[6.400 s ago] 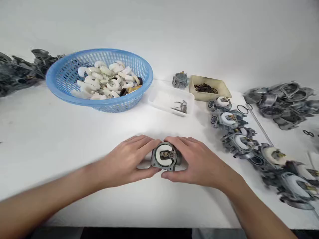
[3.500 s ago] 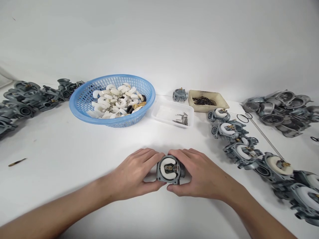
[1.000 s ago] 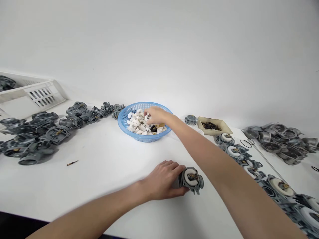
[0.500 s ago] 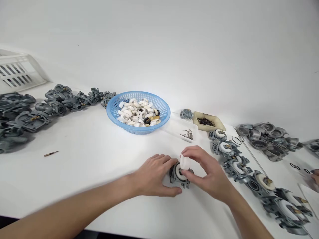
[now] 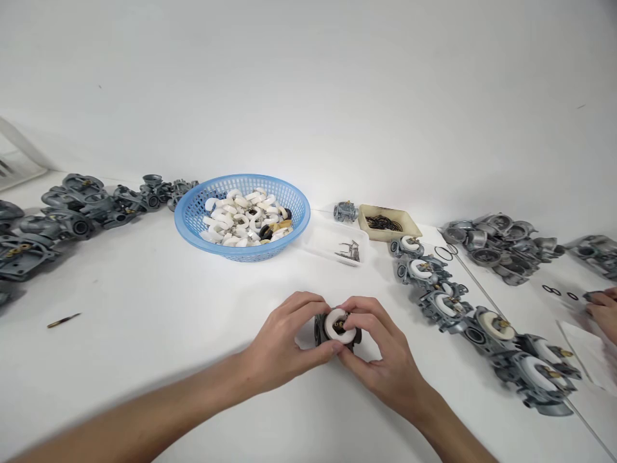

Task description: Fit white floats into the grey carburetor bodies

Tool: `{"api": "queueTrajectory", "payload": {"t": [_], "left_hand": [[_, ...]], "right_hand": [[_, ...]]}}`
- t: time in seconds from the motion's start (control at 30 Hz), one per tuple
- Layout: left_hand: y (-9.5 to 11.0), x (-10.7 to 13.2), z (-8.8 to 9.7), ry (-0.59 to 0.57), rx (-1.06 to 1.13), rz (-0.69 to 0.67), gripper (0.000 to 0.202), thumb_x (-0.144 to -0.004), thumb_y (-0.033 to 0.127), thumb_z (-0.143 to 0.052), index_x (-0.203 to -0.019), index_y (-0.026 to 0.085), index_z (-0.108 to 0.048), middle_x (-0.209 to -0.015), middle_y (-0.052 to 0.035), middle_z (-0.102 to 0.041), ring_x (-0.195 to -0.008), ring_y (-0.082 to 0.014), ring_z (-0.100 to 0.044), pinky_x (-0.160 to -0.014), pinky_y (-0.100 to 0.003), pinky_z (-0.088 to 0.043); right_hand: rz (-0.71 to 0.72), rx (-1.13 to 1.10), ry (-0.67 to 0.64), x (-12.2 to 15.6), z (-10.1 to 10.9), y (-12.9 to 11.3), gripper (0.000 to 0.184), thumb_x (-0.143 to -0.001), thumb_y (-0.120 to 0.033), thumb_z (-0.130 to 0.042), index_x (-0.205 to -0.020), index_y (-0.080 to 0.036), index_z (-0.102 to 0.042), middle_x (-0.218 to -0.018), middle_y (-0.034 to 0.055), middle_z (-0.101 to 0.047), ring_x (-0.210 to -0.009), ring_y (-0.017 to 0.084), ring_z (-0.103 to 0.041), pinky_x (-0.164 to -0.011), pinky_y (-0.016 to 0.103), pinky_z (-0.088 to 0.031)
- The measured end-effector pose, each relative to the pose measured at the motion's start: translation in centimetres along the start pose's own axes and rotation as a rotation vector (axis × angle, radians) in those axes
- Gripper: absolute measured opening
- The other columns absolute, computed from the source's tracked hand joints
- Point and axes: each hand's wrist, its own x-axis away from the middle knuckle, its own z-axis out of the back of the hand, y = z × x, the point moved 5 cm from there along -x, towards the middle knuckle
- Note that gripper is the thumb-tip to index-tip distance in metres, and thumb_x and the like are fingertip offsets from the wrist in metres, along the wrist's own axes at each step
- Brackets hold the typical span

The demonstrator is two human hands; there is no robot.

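Observation:
A grey metal carburetor body (image 5: 319, 329) sits on the white table between my two hands, partly covered by fingers. A white C-shaped plastic float (image 5: 332, 332) lies flat on its upper side, with brass parts showing in the middle. My left hand (image 5: 288, 335) grips the carburetor from the left, its thumb along the float's near edge. From the right, my right hand (image 5: 383, 350) is closed on the float. Its index finger reaches into the gap near the brass parts, and the thumb sits at the near edge.
Behind stands a blue basket (image 5: 180, 222) of white floats, beside a clear tray (image 5: 315, 239) of small metal pins and a cream box (image 5: 409, 225) of black rings. Carburetors line both sides. A small brass-tipped tool (image 5: 63, 320) lies left. Another person's hand (image 5: 605, 314) is at right.
The float, held upright over the carburetor in my right fingers before, now lies flat on it. My left fingers have closed in around the body. The view has shifted slightly right.

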Motion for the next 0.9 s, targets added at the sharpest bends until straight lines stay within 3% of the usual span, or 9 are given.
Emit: {"api": "queueTrajectory", "payload": {"t": [0.5,0.6,0.7,0.77,0.9], "left_hand": [[-0.1,0.2,-0.2,0.013,-0.099,-0.111,0.034,-0.092,0.034,-0.068,-0.123,0.024,-0.059,-0.119,-0.0081,-0.065,-0.106,-0.0216,-0.064,-0.090,-0.035,-0.057],[-0.2,0.2,-0.1,0.003,-0.108,-0.078,0.042,-0.086,0.036,-0.072,-0.124,0.024,-0.059,-0.120,-0.0082,-0.064,-0.108,-0.0235,-0.064,-0.091,-0.036,-0.057],[-0.4,0.0,-0.4,-0.053,-0.123,-0.031,0.060,-0.075,0.042,-0.079,-0.127,0.024,-0.056,-0.124,-0.0089,-0.064,-0.109,-0.0268,-0.065,-0.093,-0.040,-0.057],[-0.5,0.0,-0.6,-0.098,-0.145,-0.021,0.061,-0.075,0.041,-0.078,-0.129,0.024,-0.055,-0.126,-0.0092,-0.063,-0.110,-0.0276,-0.065,-0.093,-0.041,-0.057],[-0.7,0.1,-0.8,-0.141,-0.169,-0.038,0.052,-0.085,0.039,-0.072,-0.131,0.026,-0.052,-0.124,-0.0076,-0.065,-0.110,-0.0262,-0.065,-0.095,-0.041,-0.055]], "right_hand": [[-0.123,-0.105,-0.091,-0.1,0.8,0.5,0.043,-0.085,-0.012,-0.064,-0.122,-0.031,-0.053,-0.121,0.0061,-0.061,-0.113,0.023,-0.062,-0.095,0.039,-0.055],[-0.103,-0.079,-0.091,-0.6,1.4,0.5,0.043,-0.086,-0.015,-0.066,-0.123,-0.031,-0.054,-0.122,0.0064,-0.062,-0.115,0.025,-0.062,-0.097,0.041,-0.054],[-0.064,-0.021,-0.033,-3.1,2.8,-0.1,0.043,-0.085,-0.019,-0.069,-0.124,-0.031,-0.054,-0.119,0.0067,-0.063,-0.115,0.027,-0.061,-0.099,0.043,-0.053],[-0.052,0.014,-0.042,-5.9,3.3,-0.6,0.042,-0.085,-0.022,-0.070,-0.123,-0.031,-0.055,-0.115,0.0056,-0.064,-0.109,0.026,-0.063,-0.096,0.043,-0.053],[0.046,-0.003,-0.165,-13.1,1.2,-0.8,0.033,-0.087,-0.026,-0.069,-0.119,-0.027,-0.058,-0.116,0.0031,-0.066,-0.107,0.022,-0.062,-0.096,0.038,-0.051]]}}
